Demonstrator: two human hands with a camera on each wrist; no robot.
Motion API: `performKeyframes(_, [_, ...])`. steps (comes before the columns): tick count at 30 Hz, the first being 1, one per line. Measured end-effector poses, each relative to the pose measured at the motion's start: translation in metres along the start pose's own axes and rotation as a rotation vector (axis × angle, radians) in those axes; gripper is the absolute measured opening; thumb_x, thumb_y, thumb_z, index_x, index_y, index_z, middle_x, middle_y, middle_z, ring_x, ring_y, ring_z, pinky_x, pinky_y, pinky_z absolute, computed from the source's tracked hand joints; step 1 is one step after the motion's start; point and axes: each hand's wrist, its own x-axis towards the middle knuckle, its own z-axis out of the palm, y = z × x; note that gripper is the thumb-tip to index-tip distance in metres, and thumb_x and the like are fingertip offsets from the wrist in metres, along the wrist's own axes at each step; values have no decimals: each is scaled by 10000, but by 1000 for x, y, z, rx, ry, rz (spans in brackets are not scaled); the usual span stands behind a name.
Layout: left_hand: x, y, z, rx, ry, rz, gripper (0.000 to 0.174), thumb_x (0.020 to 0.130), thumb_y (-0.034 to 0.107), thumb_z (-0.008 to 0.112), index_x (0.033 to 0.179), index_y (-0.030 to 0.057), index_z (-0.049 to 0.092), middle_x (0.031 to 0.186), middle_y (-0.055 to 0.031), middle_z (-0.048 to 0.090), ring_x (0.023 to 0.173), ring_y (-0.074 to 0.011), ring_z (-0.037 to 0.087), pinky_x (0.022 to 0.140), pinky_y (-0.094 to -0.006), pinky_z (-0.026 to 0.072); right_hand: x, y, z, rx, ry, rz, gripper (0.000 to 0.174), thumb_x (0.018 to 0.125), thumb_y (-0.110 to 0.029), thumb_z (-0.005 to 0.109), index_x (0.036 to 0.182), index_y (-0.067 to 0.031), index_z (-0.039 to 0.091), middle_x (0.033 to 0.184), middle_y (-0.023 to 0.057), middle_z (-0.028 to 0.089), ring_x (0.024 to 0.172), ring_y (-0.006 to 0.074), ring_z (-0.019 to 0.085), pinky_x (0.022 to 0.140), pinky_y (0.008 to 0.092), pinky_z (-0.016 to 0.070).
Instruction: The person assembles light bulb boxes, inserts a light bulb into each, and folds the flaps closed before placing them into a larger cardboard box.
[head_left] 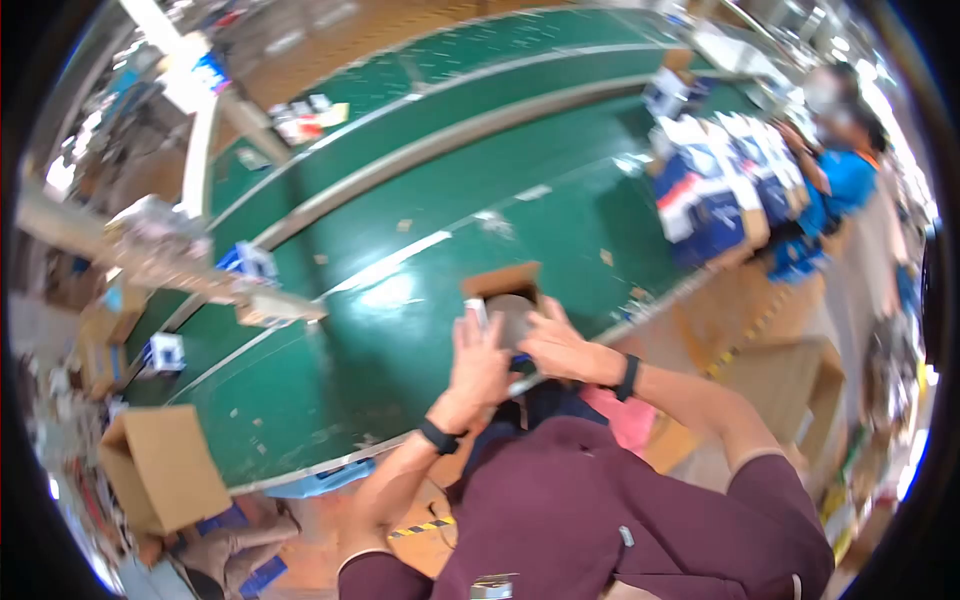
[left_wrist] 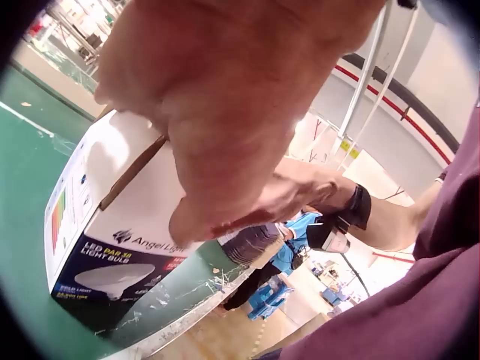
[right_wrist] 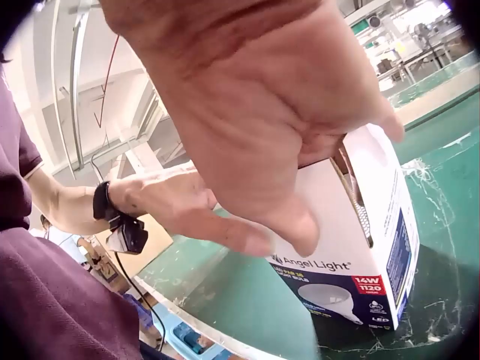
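Note:
A white and dark-blue light-bulb box point(head_left: 518, 364) point(left_wrist: 112, 259) point(right_wrist: 337, 289) stands on the green work surface close to the body, its brown-lined flap point(head_left: 505, 280) raised at the far side. My left hand point(head_left: 478, 368) point(left_wrist: 217, 97) holds the left part, thumb against the printed face and fingers at the upper edge. On the right, my right hand point(head_left: 566, 346) point(right_wrist: 262, 112) grips the top edge, thumb on the same face. Between the hands a greyish round shape point(head_left: 512, 320) shows in the box opening; the palms hide part of the opening in both wrist views.
Stacked blue and white boxes point(head_left: 715, 190) stand at the right end of the green table point(head_left: 350, 350), beside a person in blue point(head_left: 845, 180). A metal post and rail point(head_left: 200, 170) rise on the left. Open cartons point(head_left: 170, 465) are at lower left and right.

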Motion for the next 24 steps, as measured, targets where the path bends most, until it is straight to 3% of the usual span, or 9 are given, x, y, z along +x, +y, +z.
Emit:
performKeyframes(1, [-1, -3, 8, -34, 75, -20, 375, 781, 355, 866, 1021, 71, 815, 1634, -250, 388, 1519, -589, 245, 1202, -700, 250, 12, -6, -4, -138, -166, 113, 98, 708, -163, 732, 792, -129, 770, 795, 54, 715, 1077, 325, 610, 972, 620, 351])
performKeyframes(4, [-12, -16, 12, -20, 326, -11, 246, 816, 258, 818, 930, 48, 760, 1628, -221, 419, 1496, -532, 333, 1177, -647, 334, -1, -4, 2, -19, 71, 98, 151, 839, -236, 783, 922, -110, 784, 896, 74, 749, 1150, 301, 632, 1099, 700, 348])
performKeyframes(6, [-23, -12, 17, 42, 449, 28, 138, 830, 128, 754, 896, 30, 685, 1592, -208, 463, 1478, -470, 389, 1168, -559, 403, -6, -3, -3, -61, 57, 53, 170, 838, -234, 797, 948, -109, 767, 916, 76, 744, 1215, 322, 617, 1102, 694, 358])
performKeyframes(10, [-27, -17, 40, -1, 499, 119, 118, 809, 60, 689, 901, -11, 676, 1524, -209, 501, 1435, -432, 465, 1153, -471, 464, -2, -5, -15, -167, -31, 43, 186, 866, -240, 788, 964, -89, 740, 1041, 108, 729, 1263, 358, 585, 1093, 651, 393])
performKeyframes(13, [-26, -20, 42, -74, 505, 153, 177, 793, 74, 648, 920, -48, 663, 1498, -251, 498, 1413, -459, 484, 1171, -507, 455, 3, -15, -36, -20, 154, -128, 298, 880, -291, 793, 1056, -61, 722, 1162, 145, 684, 1274, 375, 569, 1093, 595, 419])
performKeyframes(17, [-25, -13, 27, -119, 547, 140, 61, 821, -11, 628, 856, -60, 619, 1607, -298, 413, 1486, -489, 437, 1180, -495, 469, -21, -14, -47, 146, 485, 192, 467, 950, -275, 770, 1329, -28, 652, 1277, 172, 646, 1259, 356, 588, 1080, 482, 471])
performKeyframes(19, [-25, -10, 30, -206, 540, 120, 22, 862, -41, 623, 881, -29, 627, 1607, -314, 409, 1492, -485, 435, 1162, -491, 491, -24, 1, -19, 719, 487, 608, 550, 1000, -234, 731, 1468, -7, 553, 1384, 170, 619, 1266, 304, 606, 1068, 430, 492])
performKeyframes(21, [-27, -21, 49, -220, 499, 226, 83, 830, -37, 650, 908, -26, 626, 1603, -298, 422, 1479, -470, 458, 1153, -487, 501, -16, 41, 20, 1128, 248, 528, 733, 981, -297, 772, 1560, 9, 441, 1449, 180, 587, 1278, 273, 606, 1073, 412, 496])
performKeyframes(24, [-22, -33, 47, -247, 270, 395, 338, 786, -38, 679, 1121, 7, 668, 1620, -251, 425, 1488, -432, 458, 1163, -479, 493, 2, 26, 36, 1024, 227, 487, 911, 889, -415, 858, 1566, 8, 419, 1470, 200, 582, 1281, 281, 604, 1099, 414, 482])
